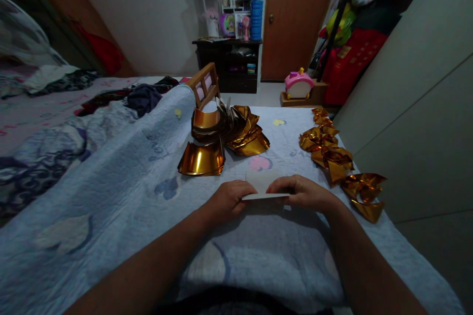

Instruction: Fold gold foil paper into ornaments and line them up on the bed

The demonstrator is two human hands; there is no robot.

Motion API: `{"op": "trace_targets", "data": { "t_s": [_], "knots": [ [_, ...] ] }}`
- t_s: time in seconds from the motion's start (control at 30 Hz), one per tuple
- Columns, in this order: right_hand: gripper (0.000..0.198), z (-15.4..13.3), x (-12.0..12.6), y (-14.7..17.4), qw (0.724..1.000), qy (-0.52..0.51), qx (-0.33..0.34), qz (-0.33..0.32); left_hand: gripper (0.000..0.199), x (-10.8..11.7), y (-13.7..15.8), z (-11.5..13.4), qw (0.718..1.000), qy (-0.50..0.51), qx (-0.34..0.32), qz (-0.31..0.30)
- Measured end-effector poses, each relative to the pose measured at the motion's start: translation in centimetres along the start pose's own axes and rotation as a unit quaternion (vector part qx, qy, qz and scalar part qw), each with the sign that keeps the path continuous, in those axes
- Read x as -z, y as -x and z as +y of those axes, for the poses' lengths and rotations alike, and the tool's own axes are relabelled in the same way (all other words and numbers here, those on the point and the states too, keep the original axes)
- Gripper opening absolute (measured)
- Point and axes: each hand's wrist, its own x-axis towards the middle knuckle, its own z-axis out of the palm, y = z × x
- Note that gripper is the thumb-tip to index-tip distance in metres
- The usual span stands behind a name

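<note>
Between my two hands is a pale sheet of paper [263, 180], its near edge bent up into a fold. My left hand [233, 198] pinches its left end, thumb on top. At the right end, my right hand [301, 192] grips it with the fingers curled over the fold. Beyond my hands lie fanned stacks of shiny gold paper [202, 157], pale on the back. A row of folded gold paper pieces [364, 189] runs along the right side of the cloth.
A light blue quilted cloth [148, 236] with heart shapes covers the surface. At its far left edge stands a wooden chair back [205, 83]. A pale cabinet [417, 123] rises close on the right. Farther off are a dark shelf [229, 59] and a pink toy [298, 83].
</note>
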Motion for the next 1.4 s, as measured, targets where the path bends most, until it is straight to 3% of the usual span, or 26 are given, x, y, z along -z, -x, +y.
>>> {"op": "trace_targets", "data": {
  "t_s": [0.23,0.37,0.47,0.67,0.83,1.0,1.17,1.4],
  "knots": [
    [0.017,-0.2,-0.2,0.0,0.999,-0.040,-0.013,0.004,0.022,0.2,-0.1,0.9,1.000,0.020,0.007,0.002],
    [0.024,0.3,-0.5,-0.2,0.994,-0.104,-0.018,0.036,0.020,0.3,-0.3,1.2,0.997,0.059,0.056,0.011],
    [0.024,0.6,-0.6,-0.3,0.994,-0.092,-0.023,0.058,0.021,0.2,-0.4,1.2,0.989,0.099,0.110,0.027],
    [0.010,1.0,-0.6,-0.8,0.994,0.028,-0.012,0.104,0.016,-0.6,-1.1,1.0,0.982,0.080,0.153,0.080],
    [0.007,0.7,-1.1,-1.2,0.974,0.172,-0.017,0.143,0.007,-1.1,-1.7,0.5,0.986,-0.030,0.116,0.117],
    [0.013,0.6,-1.6,-1.5,0.954,0.248,-0.015,0.168,0.006,-1.5,-2.0,-0.4,0.981,-0.090,0.093,0.148],
    [0.026,1.5,-1.8,-1.6,0.917,0.335,0.031,0.216,0.010,-1.6,-2.3,-0.6,0.985,-0.093,0.089,0.114],
    [0.031,2.2,-2.1,-2.0,0.901,0.378,0.004,0.216,0.011,-1.4,-2.5,-0.5,0.988,-0.084,0.099,0.084]
  ]
}}
